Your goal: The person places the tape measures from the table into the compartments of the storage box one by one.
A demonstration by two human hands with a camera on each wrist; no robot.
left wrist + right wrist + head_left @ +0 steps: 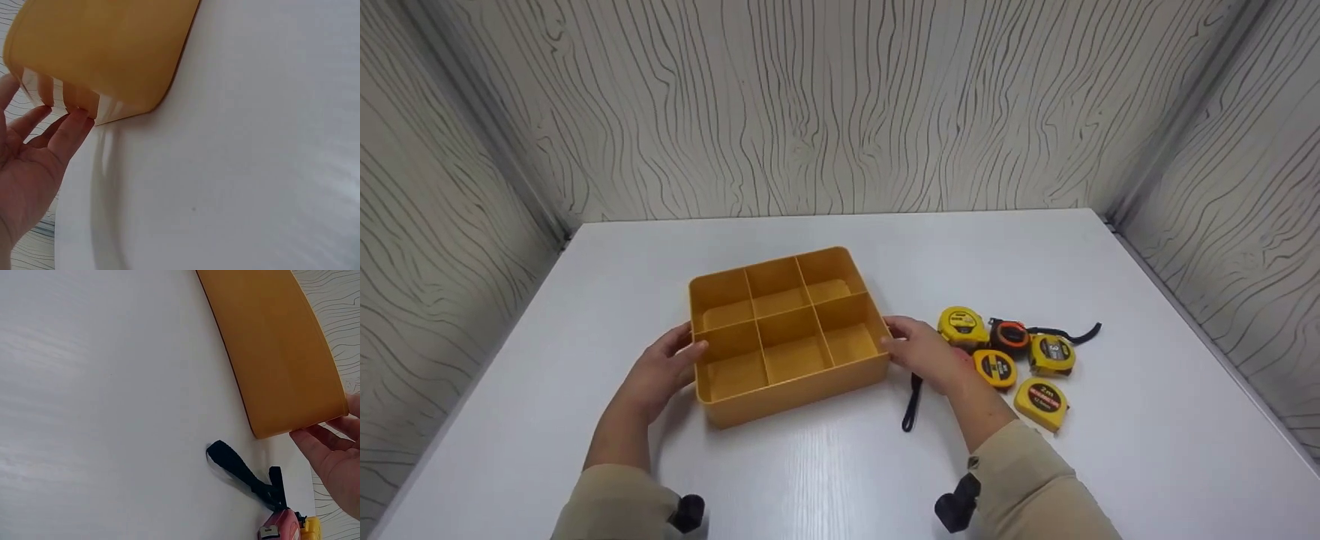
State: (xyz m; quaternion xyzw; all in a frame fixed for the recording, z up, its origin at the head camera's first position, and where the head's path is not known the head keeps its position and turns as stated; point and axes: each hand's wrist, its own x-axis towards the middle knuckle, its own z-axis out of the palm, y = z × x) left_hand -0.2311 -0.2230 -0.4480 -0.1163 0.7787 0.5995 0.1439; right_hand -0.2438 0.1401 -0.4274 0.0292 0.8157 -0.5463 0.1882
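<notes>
Two beige sleeves (pixel 615 504) lie nearest, each with one black device (pixel 958 504) at the cuff. Beyond them, one ochre box (pixel 799 394) sits left of centre over the white worktop (pixel 825 480), turned slightly askew, its six compartments in two rows of three. One left hand (pixel 660 375) grips its left side and one right hand (pixel 926 352) its right side, thumbs up near the rim. Six tape measures cluster to the right: three yellow ones (pixel 1042 403), one orange-yellow (pixel 996 367), one black and orange (pixel 1010 336) and one pink (pixel 284 526), largely hidden behind the right hand. Two black straps (pixel 912 405) show, one near, one far right. Three grained panels (pixel 840 112) stand left, far and right.
</notes>
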